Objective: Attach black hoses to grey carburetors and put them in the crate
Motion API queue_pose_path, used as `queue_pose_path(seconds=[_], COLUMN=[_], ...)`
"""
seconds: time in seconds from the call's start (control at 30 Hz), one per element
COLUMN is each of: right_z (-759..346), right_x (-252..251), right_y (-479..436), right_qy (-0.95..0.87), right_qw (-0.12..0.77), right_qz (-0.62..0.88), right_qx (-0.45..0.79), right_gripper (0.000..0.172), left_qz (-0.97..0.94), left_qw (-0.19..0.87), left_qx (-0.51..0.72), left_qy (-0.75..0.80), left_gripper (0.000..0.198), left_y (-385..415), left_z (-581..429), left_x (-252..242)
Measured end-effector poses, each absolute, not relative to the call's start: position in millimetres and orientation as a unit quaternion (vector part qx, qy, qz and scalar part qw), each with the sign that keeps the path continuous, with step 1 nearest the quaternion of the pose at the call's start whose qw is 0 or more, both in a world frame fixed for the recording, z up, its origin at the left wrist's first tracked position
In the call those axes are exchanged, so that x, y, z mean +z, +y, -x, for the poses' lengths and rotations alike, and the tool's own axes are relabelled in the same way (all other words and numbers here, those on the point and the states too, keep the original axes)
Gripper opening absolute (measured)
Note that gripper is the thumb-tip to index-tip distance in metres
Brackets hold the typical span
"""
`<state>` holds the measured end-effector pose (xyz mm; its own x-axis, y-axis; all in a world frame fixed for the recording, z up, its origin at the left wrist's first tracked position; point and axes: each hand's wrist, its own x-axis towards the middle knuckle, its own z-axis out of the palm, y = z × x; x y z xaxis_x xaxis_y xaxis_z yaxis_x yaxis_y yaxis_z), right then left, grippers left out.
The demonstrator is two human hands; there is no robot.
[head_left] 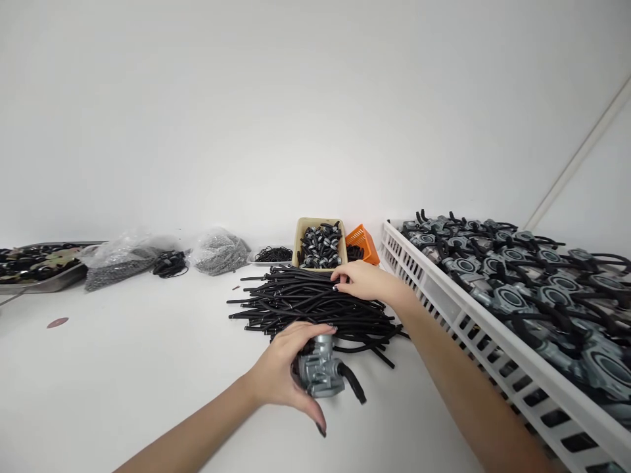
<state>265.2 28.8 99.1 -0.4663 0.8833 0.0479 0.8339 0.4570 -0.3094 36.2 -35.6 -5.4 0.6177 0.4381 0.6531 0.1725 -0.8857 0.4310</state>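
Note:
A grey metal carburetor (320,371) with a short black rubber tube (352,382) sticking out to its right is in my left hand (279,371). The fingers go over its top and far side, while the thumb extends below it. Beyond it, a pile of black rubber hoses (296,295) lies on the white table. My right hand (367,281) reaches over the right part of the pile, just in front of the cream bin. Its thumb and fingers curl together at the hoses; what is between the fingertips is hidden.
A cream bin (297,244) of small black-and-silver parts stands behind the hoses, beside a tilted orange basket (371,246). On the right, a white crate (458,295) is full of carburetors. Plastic bags (219,251) and a metal tray (54,282) sit left.

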Motion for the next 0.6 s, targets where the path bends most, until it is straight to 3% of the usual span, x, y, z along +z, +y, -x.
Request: queue_pose_path(seconds=[0.1,0.23,0.3,0.5,0.6], right_z=[-259.0,-247.9,-242.2,-229.7,-226.9], right_x=[88.2,75.2,69.9,58.9,55.4], right_y=[34.8,36.4,35.1,33.4,33.9], right_qy=[-0.864,-0.877,-0.875,-0.859,-0.854], right_qw=[0.134,0.153,0.157,0.189,0.196], right_qz=[0.478,0.453,0.457,0.474,0.481], right_qx=[0.088,0.048,0.028,-0.034,-0.041], right_gripper=[0.026,0.026,0.023,0.011,0.008], left_qz=[-0.881,-0.899,-0.903,-0.906,-0.915], left_qw=[0.224,0.238,0.234,0.236,0.222], left_qx=[0.381,0.332,0.316,0.273,0.241], left_qy=[0.168,0.158,0.173,0.223,0.236], left_gripper=[0.099,0.060,0.051,0.051,0.072], left_y=[-41.8,-46.0,-47.3,-51.5,-57.1], left_z=[-40.6,-44.0,-44.9,-43.2,-42.3], left_x=[-3.5,2.9,5.1,9.1,18.5])
